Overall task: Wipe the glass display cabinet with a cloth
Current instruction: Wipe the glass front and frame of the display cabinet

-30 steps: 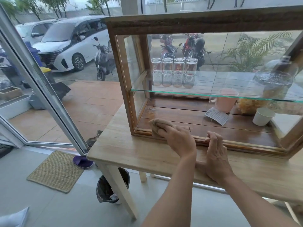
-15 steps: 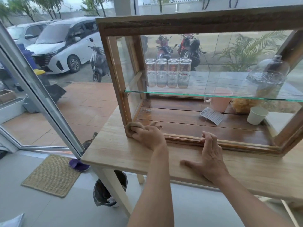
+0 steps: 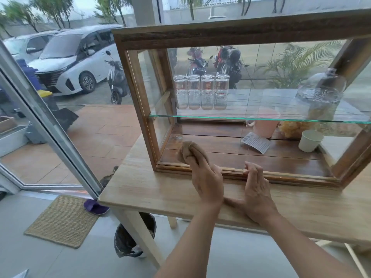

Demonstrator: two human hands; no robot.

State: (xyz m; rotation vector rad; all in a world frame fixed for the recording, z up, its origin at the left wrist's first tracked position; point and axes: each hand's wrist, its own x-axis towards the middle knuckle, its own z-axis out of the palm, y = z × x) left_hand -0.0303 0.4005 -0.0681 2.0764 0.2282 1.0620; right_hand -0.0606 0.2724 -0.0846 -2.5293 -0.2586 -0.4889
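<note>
Mat [image 3: 62, 220]: woven, on the floor left of the table leg.
Table [image 3: 144, 189]: light wood, carrying the cabinet.
Cabinet [image 3: 140, 97]: wood-framed glass, standing on the table top.
Cloth [image 3: 186, 152]: tan, bunched, pressed to the front pane's lower left.
Left hand [image 3: 208, 181]: fingers wrapped round the cloth.
Right hand [image 3: 258, 193]: palm on the table, fingers bent against the cabinet's bottom rail; whether they clasp it is unclear.
White cup [image 3: 310, 140]: inside, lower right.

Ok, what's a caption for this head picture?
Left hand presses a cloth on the glass cabinet; right hand holds its base.
</note>
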